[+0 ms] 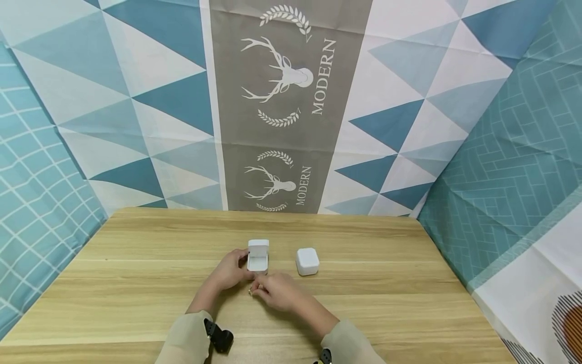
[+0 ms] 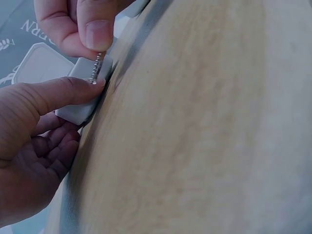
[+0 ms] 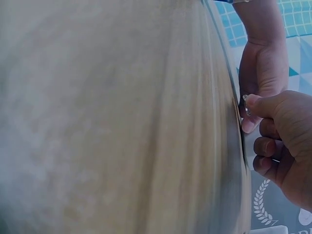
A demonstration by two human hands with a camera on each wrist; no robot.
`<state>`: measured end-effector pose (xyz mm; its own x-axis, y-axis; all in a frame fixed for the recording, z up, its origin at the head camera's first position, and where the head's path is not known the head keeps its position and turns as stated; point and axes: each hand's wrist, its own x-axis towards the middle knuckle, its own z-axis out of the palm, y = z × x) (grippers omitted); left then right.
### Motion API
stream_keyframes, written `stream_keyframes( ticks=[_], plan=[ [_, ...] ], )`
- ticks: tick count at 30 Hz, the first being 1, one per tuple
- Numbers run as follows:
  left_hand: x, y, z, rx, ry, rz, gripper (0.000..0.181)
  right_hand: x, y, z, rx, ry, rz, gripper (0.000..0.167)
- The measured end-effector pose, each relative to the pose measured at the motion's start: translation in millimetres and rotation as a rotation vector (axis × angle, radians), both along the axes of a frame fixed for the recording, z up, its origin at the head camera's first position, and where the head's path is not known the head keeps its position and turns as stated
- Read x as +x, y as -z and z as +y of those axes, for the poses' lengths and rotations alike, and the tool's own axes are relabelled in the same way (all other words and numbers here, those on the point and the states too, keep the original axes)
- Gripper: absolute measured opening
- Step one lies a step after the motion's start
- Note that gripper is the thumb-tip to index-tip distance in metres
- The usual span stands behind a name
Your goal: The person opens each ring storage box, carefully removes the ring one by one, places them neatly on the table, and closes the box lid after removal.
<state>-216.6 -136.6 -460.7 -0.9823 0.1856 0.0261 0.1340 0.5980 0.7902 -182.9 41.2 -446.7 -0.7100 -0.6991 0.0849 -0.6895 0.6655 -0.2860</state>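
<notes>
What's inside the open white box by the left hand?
Inside the open white box, the pale lining shows, with nothing visible resting on it. Anything beneath the lining is hidden. The sparkly trinket is outside, pinched by the right hand.

The ring (image 2: 97, 67) looks metallic, the open box (image 1: 258, 252) smooth, the tabletop (image 1: 386, 298) wooden.

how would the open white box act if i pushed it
The open white box probably won't roll, given its squared sides. Its raised lid might make it tip backward if pushed high. It's small beside the left hand, so likely light.
</notes>
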Motion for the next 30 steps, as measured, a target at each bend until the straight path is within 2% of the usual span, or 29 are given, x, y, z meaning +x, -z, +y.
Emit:
stream_keyframes(
  ticks=[13,30],
  plan=[
    [-0.7,2.6,-0.7,-0.003,-0.01,0.002,0.069,0.1,3.3,-1.9,0.031,-0.03,0.014,0.012],
    [-0.4,1.0,-0.2,0.013,-0.009,0.008,0.071,0.9,3.0,-4.3,0.082,-0.052,0.019,0.012]
  ],
)
